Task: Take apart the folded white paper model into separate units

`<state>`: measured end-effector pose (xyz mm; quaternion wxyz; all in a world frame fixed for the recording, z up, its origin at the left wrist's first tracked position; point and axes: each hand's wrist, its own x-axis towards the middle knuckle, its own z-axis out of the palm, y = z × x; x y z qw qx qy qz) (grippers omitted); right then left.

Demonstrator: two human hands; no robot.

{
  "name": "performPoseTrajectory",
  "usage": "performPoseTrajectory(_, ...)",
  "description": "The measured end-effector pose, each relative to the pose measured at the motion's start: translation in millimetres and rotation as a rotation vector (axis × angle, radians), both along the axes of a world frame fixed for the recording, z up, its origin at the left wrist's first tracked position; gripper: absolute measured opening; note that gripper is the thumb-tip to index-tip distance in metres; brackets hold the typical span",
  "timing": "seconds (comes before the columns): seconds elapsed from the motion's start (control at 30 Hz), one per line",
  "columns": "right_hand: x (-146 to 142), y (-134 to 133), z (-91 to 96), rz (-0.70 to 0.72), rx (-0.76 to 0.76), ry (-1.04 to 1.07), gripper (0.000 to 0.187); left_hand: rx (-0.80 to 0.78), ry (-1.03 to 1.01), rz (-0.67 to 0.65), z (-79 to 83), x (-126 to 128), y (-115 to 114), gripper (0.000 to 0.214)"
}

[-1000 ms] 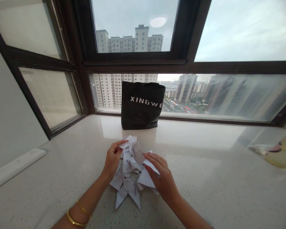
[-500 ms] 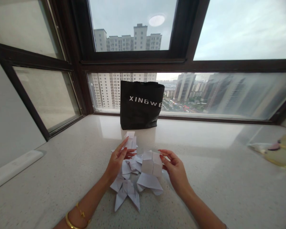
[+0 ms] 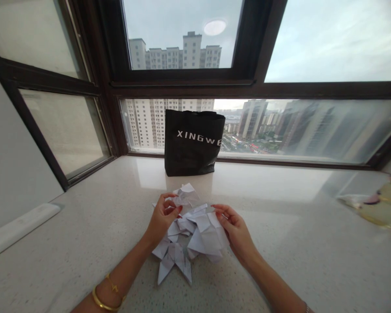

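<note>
A pile of folded white paper shapes (image 3: 174, 254) lies on the pale stone counter (image 3: 280, 243) in front of me. My left hand (image 3: 161, 219), with gold bracelets on its wrist, pinches a small crumpled white paper piece (image 3: 186, 194) above the pile. My right hand (image 3: 236, 230) grips a larger, partly unfolded white paper piece (image 3: 206, 228) by its right side. Both pieces hang just above the pile, close together.
A black bag (image 3: 193, 141) with white lettering stands at the back against the dark-framed window (image 3: 260, 89). A white flat device (image 3: 18, 230) lies on the counter at the left. A yellowish, blurred object (image 3: 381, 206) sits at the right edge.
The boxy paper piece in my right hand has come apart into a looser, crumpled shape. The small piece in my left hand has also opened up. Both hands moved slightly closer together.
</note>
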<state>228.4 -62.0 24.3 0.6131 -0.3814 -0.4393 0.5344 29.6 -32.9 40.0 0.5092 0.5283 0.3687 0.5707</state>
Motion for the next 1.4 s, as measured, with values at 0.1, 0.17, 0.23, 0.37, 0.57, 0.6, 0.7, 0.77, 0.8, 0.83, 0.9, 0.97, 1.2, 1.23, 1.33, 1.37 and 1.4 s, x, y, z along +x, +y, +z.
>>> performPoseTrajectory(0.1,-2,-1,2.5,0.024,-0.027,0.057,0.034,0.008,-0.019,-0.140,-5.7,3,-2,0.070)
performPoseTrajectory(0.17,-4,-2,4.3,0.060,-0.066,0.099,0.039,0.008,-0.021,-0.226,-8.0,4,-3,0.081)
performPoseTrajectory(0.23,-6,-3,5.8,0.118,-0.101,0.127,0.043,0.008,-0.010,-0.279,-9.6,5,-5,0.081)
performPoseTrajectory(0.37,-8,-3,5.5,0.190,-0.123,0.135,0.038,0.000,0.017,-0.330,-13.0,6,-4,0.067)
performPoseTrajectory(0.57,-11,-4,1.2,0.174,-0.138,0.117,0.038,-0.016,-0.024,-0.360,-10.2,12,-10,0.075)
performPoseTrajectory(0.6,-12,-4,0.8,0.177,-0.138,0.108,0.039,-0.022,-0.025,-0.362,-8.5,13,-12,0.076)
performPoseTrajectory(0.7,-14,-6,0.6,0.181,-0.131,0.074,0.038,-0.029,-0.003,-0.356,-3.9,13,-16,0.078)
performPoseTrajectory(0.77,-15,-7,1.4,0.176,-0.131,0.047,0.036,-0.034,0.014,-0.340,-2.5,13,-17,0.080)
performPoseTrajectory(0.8,-15,-7,1.9,0.175,-0.136,0.035,0.035,-0.035,0.017,-0.333,-2.4,12,-17,0.082)
performPoseTrajectory(0.83,-15,-7,2.4,0.174,-0.143,0.028,0.036,-0.036,0.017,-0.329,-2.5,11,-17,0.083)
performPoseTrajectory(0.9,-15,-7,3.2,0.176,-0.162,0.024,0.037,-0.032,0.021,-0.325,-3.0,11,-16,0.084)
performPoseTrajectory(0.97,-16,-7,3.4,0.177,-0.182,0.030,0.038,-0.020,0.035,-0.325,-3.6,10,-15,0.077)
performPoseTrajectory(1.2,-15,-8,-1.3,0.226,-0.171,-0.007,0.040,0.031,0.221,-0.297,-5.5,8,-11,0.039)
performPoseTrajectory(1.23,-14,-7,-1.8,0.210,-0.157,-0.017,0.043,0.033,0.229,-0.283,-5.6,7,-11,0.038)
performPoseTrajectory(1.33,-9,-4,0.1,0.131,-0.104,-0.033,0.057,0.043,0.241,-0.230,-4.6,6,-10,0.036)
performPoseTrajectory(1.37,-6,-3,2.2,0.102,-0.084,-0.031,0.061,0.046,0.248,-0.214,-4.0,5,-9,0.035)
performPoseTrajectory(1.4,-4,-2,4.8,0.075,-0.064,-0.024,0.062,0.048,0.257,-0.200,-3.3,5,-9,0.034)
